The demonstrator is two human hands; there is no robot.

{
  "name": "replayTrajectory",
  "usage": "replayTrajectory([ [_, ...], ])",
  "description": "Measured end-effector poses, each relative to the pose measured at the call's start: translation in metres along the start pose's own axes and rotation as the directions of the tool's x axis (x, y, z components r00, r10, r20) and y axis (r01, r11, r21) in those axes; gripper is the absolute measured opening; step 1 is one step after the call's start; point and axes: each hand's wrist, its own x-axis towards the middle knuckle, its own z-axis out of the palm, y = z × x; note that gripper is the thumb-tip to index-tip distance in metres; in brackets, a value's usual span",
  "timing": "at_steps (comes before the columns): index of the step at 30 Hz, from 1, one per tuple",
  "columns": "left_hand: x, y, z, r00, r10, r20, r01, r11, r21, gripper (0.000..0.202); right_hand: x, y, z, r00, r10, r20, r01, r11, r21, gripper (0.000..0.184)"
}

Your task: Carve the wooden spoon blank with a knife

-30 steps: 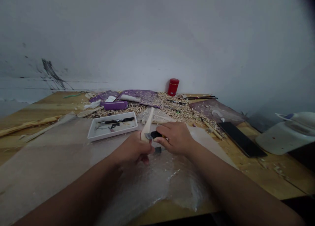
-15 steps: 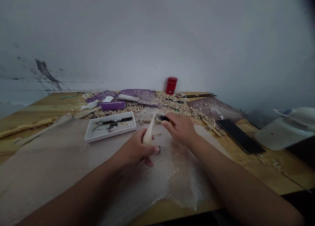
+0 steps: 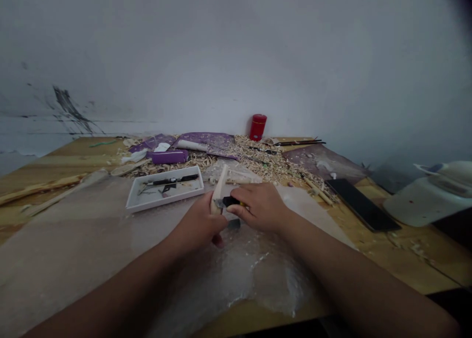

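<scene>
My left hand (image 3: 199,222) is closed around a pale, slim wooden piece (image 3: 221,183) that points up and away from me. In my right hand (image 3: 263,205) is a utility knife (image 3: 232,201), black with a bit of yellow. Its blade lies against the wood just above my left fingers. A small dark piece (image 3: 233,223) sticks out beside my left thumb; what it belongs to is hidden. Both hands are above a clear plastic sheet (image 3: 239,274).
A white tray (image 3: 147,205) with a black pen-like tool stands left of my hands. Wood shavings (image 3: 273,168) spread behind them, near a purple case (image 3: 169,156) and a red canister (image 3: 257,127). To the right lie a black phone (image 3: 363,205) and a white container (image 3: 424,200).
My right hand has drawn the knife down the wood toward me, from near its far tip to just above my left fingers. The left hand has shifted slightly left.
</scene>
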Motion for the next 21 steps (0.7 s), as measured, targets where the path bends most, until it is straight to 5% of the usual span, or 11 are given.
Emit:
replayTrajectory([
  [3,-0.006,-0.001,0.007,0.998,-0.039,0.046,0.041,0.998,-0.055,0.025,0.002,0.022,-0.002,0.987,0.146,-0.062,-0.147,0.989,-0.015,0.045],
  [6,-0.012,-0.002,0.013,0.992,-0.068,0.107,0.076,0.995,-0.068,0.021,0.0,0.057,-0.006,0.853,0.475,-0.215,-0.489,0.872,-0.015,0.046],
  [8,-0.012,-0.003,0.014,0.987,-0.064,0.15,0.08,0.991,-0.104,0.021,-0.002,0.072,-0.008,0.765,0.576,-0.289,-0.598,0.802,0.015,0.048],
  [9,-0.011,-0.003,0.012,0.986,-0.064,0.154,0.08,0.992,-0.099,0.022,-0.003,0.072,-0.009,0.758,0.578,-0.302,-0.602,0.798,0.016,0.047],
  [11,-0.006,-0.005,0.008,0.992,-0.057,0.109,0.068,0.993,-0.095,0.022,-0.002,0.061,-0.007,0.807,0.518,-0.283,-0.543,0.84,-0.012,0.044],
  [15,0.003,-0.007,-0.001,0.998,-0.045,0.039,0.049,0.995,-0.09,0.021,0.001,0.018,0.0,0.967,0.237,-0.096,-0.237,0.971,0.013,0.04],
  [21,0.007,-0.005,-0.004,0.999,-0.048,-0.002,0.048,0.998,0.043,0.034,0.001,-0.001,0.007,0.998,0.017,0.054,-0.021,0.997,0.072,0.039],
])
